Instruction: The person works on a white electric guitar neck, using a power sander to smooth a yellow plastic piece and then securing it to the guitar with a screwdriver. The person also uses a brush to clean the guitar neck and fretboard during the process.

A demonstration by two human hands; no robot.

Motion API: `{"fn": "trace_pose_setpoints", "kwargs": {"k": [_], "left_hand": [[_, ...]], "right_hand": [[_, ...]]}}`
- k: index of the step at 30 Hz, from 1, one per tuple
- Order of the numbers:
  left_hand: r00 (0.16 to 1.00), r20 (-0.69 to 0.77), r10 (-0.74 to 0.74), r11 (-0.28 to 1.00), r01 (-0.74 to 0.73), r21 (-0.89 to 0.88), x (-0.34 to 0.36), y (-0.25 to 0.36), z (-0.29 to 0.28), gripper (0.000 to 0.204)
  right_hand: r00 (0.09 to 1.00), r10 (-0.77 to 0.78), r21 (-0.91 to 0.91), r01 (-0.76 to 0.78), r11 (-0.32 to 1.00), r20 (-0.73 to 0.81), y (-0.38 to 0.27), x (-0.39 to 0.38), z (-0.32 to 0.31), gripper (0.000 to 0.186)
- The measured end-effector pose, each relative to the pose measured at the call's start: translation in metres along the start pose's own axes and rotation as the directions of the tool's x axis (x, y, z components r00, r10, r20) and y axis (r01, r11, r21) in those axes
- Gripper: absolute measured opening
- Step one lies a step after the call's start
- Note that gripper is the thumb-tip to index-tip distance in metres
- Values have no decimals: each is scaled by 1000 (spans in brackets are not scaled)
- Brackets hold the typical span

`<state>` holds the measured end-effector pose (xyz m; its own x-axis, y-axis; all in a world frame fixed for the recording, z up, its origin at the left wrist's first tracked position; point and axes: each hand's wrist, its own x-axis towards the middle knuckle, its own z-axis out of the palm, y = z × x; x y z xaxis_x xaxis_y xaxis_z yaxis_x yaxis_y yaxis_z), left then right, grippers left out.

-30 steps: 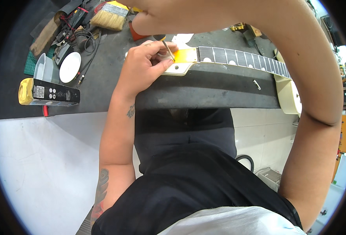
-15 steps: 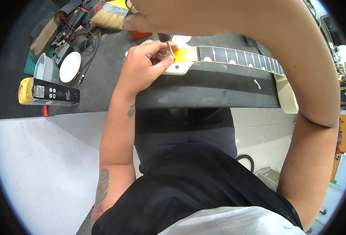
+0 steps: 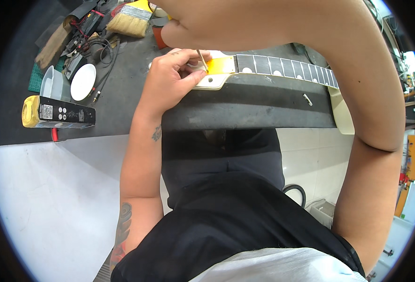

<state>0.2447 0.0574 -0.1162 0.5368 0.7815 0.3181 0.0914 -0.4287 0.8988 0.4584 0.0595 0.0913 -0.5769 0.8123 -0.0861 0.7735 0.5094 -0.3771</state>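
Note:
An electric guitar neck (image 3: 282, 69), dark with pale inlays, lies across the bench. At its left end is a cream headstock (image 3: 212, 82) with an orange-yellow patch. My left hand (image 3: 172, 80) rests on this headstock, thumb and fingers closed around the lower end of a thin shaft; what they pinch is hidden. The shaft looks like a screwdriver's (image 3: 201, 60) and stands tilted against the headstock. Above it, my right hand (image 3: 207, 26) is curled over the tool's top and hides the handle. A cream guitar body (image 3: 342, 115) shows partly behind my right arm.
Left on the dark bench (image 3: 245, 110) are a wide paintbrush (image 3: 130, 21), a clear plastic tub (image 3: 55, 83), a white disc (image 3: 83, 82), a black and yellow package (image 3: 66, 113) and tangled cables (image 3: 105, 47). A small white piece (image 3: 307, 99) lies near the front edge.
My right hand has shifted slightly right and lower, covering the dark part above the shaft and baring more of the orange-red block behind. My left hand stays nearly in place.

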Motion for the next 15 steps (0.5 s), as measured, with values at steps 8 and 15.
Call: {"fn": "trace_pose_setpoints", "kwargs": {"k": [8, 15], "left_hand": [[1000, -10, 6, 1000, -6, -17, 1, -4, 1, 36], [999, -2, 46, 998, -46, 45, -1, -1, -1, 37]], "right_hand": [[998, -17, 20, 18, 1000, -54, 1, -5, 3, 44], [994, -26, 34, 30, 999, -102, 3, -11, 4, 43]]}}
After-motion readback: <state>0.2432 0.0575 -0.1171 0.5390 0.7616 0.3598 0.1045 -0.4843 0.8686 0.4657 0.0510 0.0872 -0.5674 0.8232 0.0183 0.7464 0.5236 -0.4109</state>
